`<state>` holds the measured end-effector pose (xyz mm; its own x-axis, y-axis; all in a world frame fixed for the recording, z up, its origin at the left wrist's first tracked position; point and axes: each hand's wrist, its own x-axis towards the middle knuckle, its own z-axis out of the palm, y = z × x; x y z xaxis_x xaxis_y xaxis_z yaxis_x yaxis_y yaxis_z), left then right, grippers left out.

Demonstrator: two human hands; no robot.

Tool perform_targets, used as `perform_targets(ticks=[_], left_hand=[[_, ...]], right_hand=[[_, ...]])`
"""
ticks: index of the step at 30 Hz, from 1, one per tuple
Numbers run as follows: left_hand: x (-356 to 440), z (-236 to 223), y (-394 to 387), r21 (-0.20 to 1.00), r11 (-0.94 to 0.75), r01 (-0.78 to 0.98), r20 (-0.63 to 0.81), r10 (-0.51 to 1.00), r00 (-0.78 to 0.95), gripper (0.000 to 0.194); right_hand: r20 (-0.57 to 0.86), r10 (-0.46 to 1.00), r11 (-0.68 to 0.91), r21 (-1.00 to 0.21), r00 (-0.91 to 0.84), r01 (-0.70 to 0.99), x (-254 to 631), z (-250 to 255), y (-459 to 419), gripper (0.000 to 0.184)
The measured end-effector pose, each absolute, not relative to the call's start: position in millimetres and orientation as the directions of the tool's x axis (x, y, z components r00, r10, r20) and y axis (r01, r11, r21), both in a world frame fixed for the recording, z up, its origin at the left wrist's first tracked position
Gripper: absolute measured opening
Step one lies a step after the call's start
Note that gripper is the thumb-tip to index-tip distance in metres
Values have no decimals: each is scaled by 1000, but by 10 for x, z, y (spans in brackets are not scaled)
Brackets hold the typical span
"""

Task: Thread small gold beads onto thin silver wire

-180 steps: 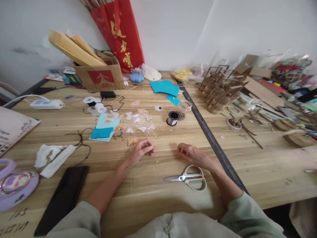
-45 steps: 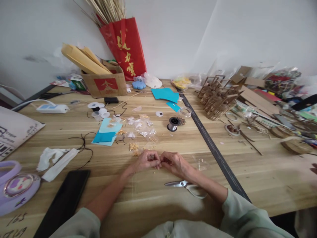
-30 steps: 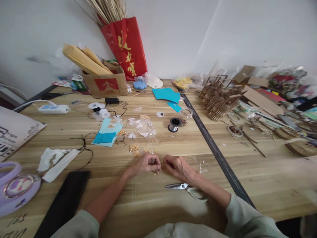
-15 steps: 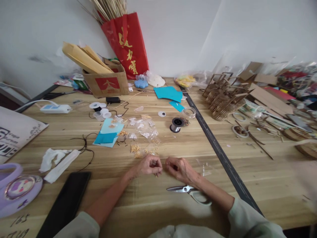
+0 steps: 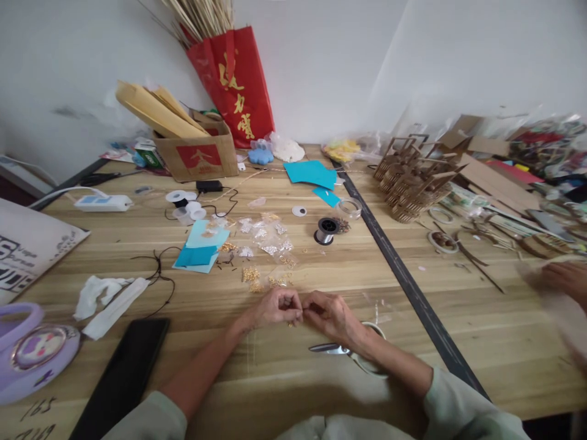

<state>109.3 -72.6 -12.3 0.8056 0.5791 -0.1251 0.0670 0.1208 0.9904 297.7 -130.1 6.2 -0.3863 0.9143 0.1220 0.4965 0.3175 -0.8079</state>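
My left hand (image 5: pixel 279 305) is closed in a pinch, its fingertips meeting those of my right hand (image 5: pixel 326 311), which is pinched as well. Whatever sits between the fingers is too small to make out. Just under the left fingertips shows a tiny gold bead (image 5: pixel 290 325). A thin clear line (image 5: pixel 250 354) lies on the wood below my left wrist. Scissors (image 5: pixel 334 349) rest partly beneath my right forearm. Beyond my hands are gold beads (image 5: pixel 250 274) in small piles and clear packets of silver beads (image 5: pixel 270 247).
A wire spool (image 5: pixel 327 231) stands past my right hand. Blue sheets (image 5: pixel 198 253) and a black phone (image 5: pixel 121 373) lie to the left. Bamboo baskets (image 5: pixel 408 183) stand at the back right. Another person's blurred hand (image 5: pixel 568 280) is at the right edge.
My right hand has shifted slightly left, so the fingertips of both hands now meet. Another person's hand has come into view at the right edge.
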Motion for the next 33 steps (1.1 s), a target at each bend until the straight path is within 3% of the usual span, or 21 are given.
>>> perform_targets(ticks=[17,33], left_hand=[[1082,-76,-711,990,130,47,-124,685,718,27],[1116,-74,-701,995,63,76,-96,808,582,27]], right_hand=[[108,950,257,-803,-294,537,2959,4,-1231,11],[74,988,115,-939,-137,325,2971,-101,-1187,20]])
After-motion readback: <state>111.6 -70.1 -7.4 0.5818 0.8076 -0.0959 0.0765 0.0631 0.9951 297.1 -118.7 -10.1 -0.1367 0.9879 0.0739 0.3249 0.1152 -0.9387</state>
